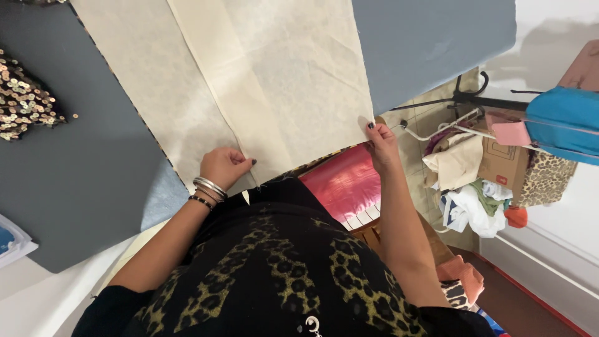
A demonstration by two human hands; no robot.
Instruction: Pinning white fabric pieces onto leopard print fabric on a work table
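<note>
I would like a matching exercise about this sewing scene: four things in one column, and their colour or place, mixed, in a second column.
Things:
1. cream fabric
2. left hand
3. sequined cloth
4. cardboard box

Descriptions:
A. gold and shiny, at the far left on the grey surface
B. brown, among piled clothes on the floor at right
C. wears silver bangles at the wrist
D. pale, spread flat, its near edge pinched by both hands

Pairs: 1-D, 2-C, 3-A, 4-B
</note>
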